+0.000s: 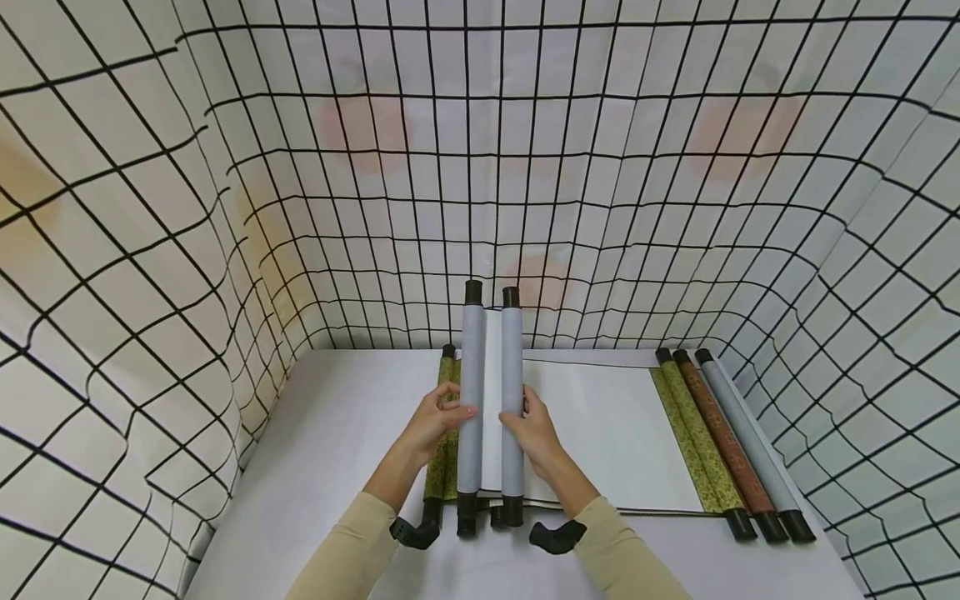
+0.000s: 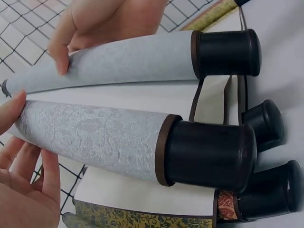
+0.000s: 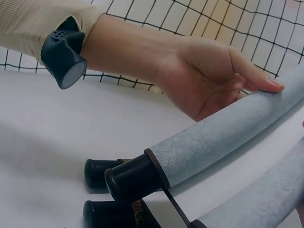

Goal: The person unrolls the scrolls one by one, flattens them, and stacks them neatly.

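A light blue-grey hanging scroll [image 1: 471, 367] with black end knobs is held above the table, its two rolls side by side and a narrow strip of white paper [image 1: 492, 400] between them. My left hand [image 1: 435, 421] grips the left roll, thumb on the near face and fingers behind. My right hand [image 1: 534, 429] holds the right roll likewise; in the left wrist view this hand [image 2: 118, 19] shows beyond the far roll. Beneath lies a spread scroll [image 1: 615, 433] of white paper, with green-gold patterned cloth [image 1: 435, 467] at the left, partly hidden by the held scroll.
On the right side lie a green-gold roll [image 1: 701, 429], a reddish-brown scroll [image 1: 727, 433] and a grey-blue scroll [image 1: 753, 442], side by side. White cloth covers the table [image 1: 300, 467]. A black grid net [image 1: 420, 200] surrounds the left, back and right.
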Demonstrator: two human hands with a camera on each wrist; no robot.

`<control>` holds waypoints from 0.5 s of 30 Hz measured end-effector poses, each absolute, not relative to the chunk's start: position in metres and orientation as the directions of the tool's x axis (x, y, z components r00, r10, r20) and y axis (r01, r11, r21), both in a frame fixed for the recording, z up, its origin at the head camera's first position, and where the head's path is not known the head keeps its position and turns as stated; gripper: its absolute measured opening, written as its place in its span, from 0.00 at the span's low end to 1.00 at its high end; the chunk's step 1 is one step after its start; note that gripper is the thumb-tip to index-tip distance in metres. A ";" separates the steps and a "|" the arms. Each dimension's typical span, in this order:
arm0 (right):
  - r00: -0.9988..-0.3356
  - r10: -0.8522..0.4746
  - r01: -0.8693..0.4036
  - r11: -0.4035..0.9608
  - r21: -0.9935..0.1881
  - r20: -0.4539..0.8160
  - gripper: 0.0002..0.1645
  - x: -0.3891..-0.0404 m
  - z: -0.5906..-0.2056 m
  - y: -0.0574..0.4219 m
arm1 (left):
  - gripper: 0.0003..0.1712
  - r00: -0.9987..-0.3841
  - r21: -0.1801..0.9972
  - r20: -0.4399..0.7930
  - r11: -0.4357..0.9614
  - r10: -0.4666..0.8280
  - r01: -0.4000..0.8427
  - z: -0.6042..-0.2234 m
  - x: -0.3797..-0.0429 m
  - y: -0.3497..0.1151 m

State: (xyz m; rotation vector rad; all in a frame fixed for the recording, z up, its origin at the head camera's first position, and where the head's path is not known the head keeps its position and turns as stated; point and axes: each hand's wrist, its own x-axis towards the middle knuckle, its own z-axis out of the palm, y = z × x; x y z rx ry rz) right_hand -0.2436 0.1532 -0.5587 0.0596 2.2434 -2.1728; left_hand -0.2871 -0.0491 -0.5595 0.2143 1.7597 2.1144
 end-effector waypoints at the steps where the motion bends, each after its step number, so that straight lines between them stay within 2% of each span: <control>1: -0.999 0.018 0.050 0.026 -0.998 -0.050 0.40 -0.244 -0.558 0.153 | 0.20 -0.917 0.971 -0.124 -0.144 0.379 -0.191 -0.559 -0.287 -0.049; 6: -0.994 0.050 0.095 0.013 -0.995 -0.094 0.39 -0.237 -0.539 0.146 | 0.18 -0.905 0.965 -0.128 -0.159 0.406 -0.208 -0.558 -0.287 -0.046; 15: -0.995 0.100 0.030 0.058 -0.998 -0.025 0.40 -0.232 -0.529 0.142 | 0.17 -0.902 0.962 -0.123 -0.172 0.414 -0.210 -0.558 -0.289 -0.045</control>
